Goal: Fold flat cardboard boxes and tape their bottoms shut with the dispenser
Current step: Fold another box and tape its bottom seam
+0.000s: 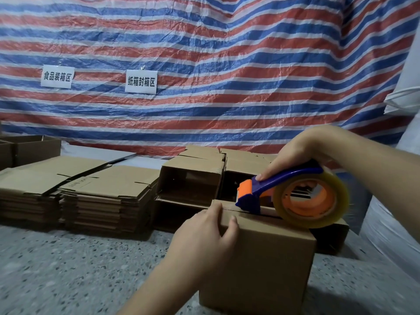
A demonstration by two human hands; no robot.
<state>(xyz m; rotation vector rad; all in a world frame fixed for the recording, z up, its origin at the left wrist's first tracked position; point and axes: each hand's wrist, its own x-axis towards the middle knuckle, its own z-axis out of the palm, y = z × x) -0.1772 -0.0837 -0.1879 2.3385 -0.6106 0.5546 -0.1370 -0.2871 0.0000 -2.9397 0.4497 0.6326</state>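
Note:
A folded brown cardboard box [268, 264] stands on the speckled floor in front of me, closed flaps facing up. My left hand [204, 237] grips its upper left edge, thumb on the near face and fingers over the top. My right hand [295, 153] holds the blue and orange tape dispenser [256, 192] by its handle. The dispenser's nose rests on the seam between the top flaps. Its clear tape roll [311, 200] sits at the box's right side.
Two piles of flat cardboard boxes [91, 187] lie to the left. Several folded boxes [193, 178] are stacked on their sides behind the one I hold. More boxes [27, 148] stand far left. A striped tarp [204, 64] with two paper signs hangs behind.

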